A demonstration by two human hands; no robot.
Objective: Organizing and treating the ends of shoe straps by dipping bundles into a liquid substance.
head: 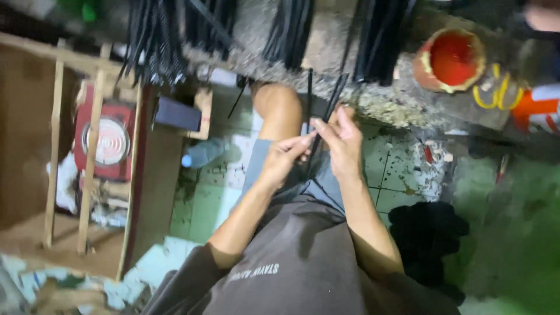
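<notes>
Both my hands, left hand [284, 156] and right hand [340, 138], pinch thin black sticks [325, 114]; big bundles [154, 41] lie untouched ahead.

Dim, w/ motion blur throughout; edges soft, right side dark, greenish cast.

1. Floor [216, 204]: green and white tiles, stained; carries a clear plastic bottle [204, 153] lying on its side; a black cloth heap [429, 233].
2. Rough concrete ledge [338, 52]: carries bundles of black strips [154, 35]; a red bucket [450, 58].
</notes>
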